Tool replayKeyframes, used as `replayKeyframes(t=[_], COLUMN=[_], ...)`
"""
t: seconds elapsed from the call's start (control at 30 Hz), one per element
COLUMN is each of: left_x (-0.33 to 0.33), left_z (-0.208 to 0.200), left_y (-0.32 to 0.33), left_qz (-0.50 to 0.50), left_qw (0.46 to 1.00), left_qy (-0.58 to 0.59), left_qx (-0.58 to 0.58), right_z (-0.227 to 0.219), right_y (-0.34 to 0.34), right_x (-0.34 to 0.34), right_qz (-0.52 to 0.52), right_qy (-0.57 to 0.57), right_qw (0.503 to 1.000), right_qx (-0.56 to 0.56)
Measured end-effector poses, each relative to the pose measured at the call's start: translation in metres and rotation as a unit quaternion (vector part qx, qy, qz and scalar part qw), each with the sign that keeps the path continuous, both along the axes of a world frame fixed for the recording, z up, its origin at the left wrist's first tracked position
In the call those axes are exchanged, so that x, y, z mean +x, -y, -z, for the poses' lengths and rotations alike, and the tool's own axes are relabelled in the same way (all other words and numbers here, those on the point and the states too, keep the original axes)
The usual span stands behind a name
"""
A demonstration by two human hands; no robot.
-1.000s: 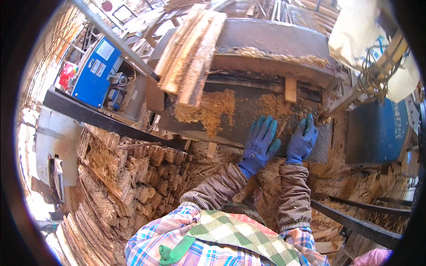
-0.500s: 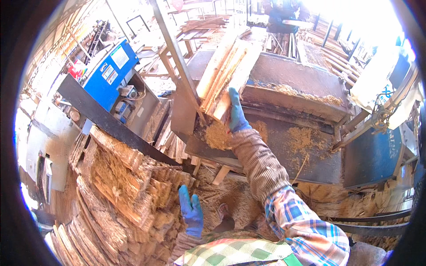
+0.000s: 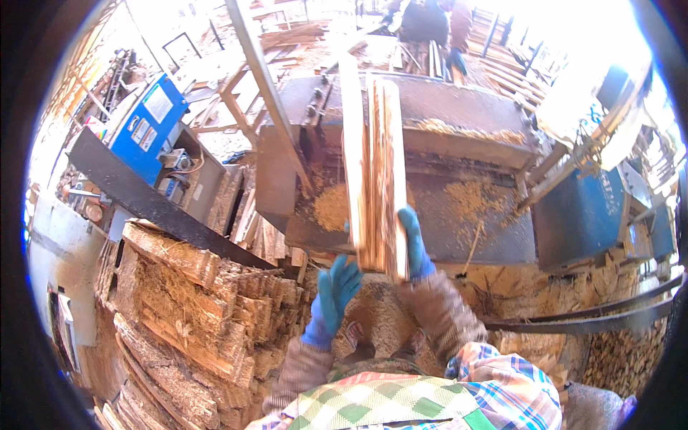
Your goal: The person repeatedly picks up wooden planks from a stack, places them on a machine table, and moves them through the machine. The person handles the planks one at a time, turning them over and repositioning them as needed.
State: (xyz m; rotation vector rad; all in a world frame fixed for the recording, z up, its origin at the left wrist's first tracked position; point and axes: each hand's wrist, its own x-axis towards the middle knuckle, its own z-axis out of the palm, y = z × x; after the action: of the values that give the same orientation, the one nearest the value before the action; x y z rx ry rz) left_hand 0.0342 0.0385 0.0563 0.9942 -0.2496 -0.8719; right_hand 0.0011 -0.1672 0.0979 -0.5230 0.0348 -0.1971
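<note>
My right hand [image 3: 416,242], in a blue glove, grips a bundle of wooden boards [image 3: 387,172] along its right side near the close end. The boards stand lengthwise away from me over the dark metal machine [image 3: 473,215], some with rough bark edges. Beside the bundle's near left corner is my left hand [image 3: 335,290], also gloved in blue, its fingers spread and nothing in them. Whether its fingertips touch the boards I cannot tell. The underside of the bundle and the right fingers beneath it are hidden.
A tall stack of rough boards [image 3: 193,308] stands close on my left, below a curved dark metal bar [image 3: 158,201]. A blue control box [image 3: 149,129] is behind it. Sawdust [image 3: 473,201] lies on the machine. Another person [image 3: 430,29] stands at the far side.
The bundle has come closer to me and turned from slanting to nearly straight ahead. My left hand has moved up and right toward its near end. The far person has shifted.
</note>
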Motion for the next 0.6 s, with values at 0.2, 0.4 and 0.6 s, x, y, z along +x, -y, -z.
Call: replayKeyframes(t=[0.2,0.4,0.6], left_x=[0.005,-0.088,-0.126], left_z=[-0.035,0.019,0.029], left_y=[0.091,0.076,0.091], left_qz=[0.244,0.231,0.167], left_qw=[0.958,0.961,0.973], left_qy=[-0.077,-0.148,-0.158], left_qx=[-0.129,0.012,0.018], right_z=[0.065,0.071,0.025], right_y=[-0.08,-0.094,-0.08], right_x=[-0.166,-0.263,-0.293], right_qz=[-0.018,0.111,0.168], right_qy=[-0.09,-0.314,-0.483], right_qw=[0.984,0.93,0.757], right_qx=[0.15,-0.153,-0.407])
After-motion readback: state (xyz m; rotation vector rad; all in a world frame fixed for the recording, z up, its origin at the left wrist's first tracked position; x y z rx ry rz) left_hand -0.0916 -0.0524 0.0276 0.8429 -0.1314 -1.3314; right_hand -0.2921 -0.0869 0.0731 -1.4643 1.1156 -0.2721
